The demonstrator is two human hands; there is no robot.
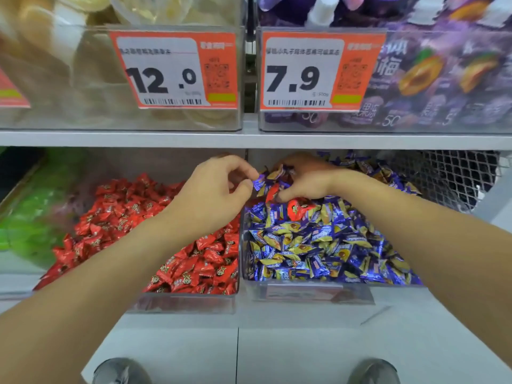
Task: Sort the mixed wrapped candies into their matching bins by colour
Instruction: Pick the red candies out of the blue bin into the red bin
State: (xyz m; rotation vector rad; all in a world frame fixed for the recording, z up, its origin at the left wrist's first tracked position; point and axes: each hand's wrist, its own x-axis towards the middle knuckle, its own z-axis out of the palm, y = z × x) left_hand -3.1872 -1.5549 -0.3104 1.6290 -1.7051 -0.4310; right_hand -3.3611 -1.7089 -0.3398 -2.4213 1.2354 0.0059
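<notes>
On the lower shelf [249,139], the left bin [182,303] is full of red candies [116,217], and the left hand [213,189] above its back right corner pinches a blue candy [259,182] between thumb and forefinger. In the right bin [304,293], the right hand [302,178] digs curled fingers into the blue candies [318,245] at the back left corner, where stray red candies [297,207] lie; whether it grips any is unclear.
</notes>
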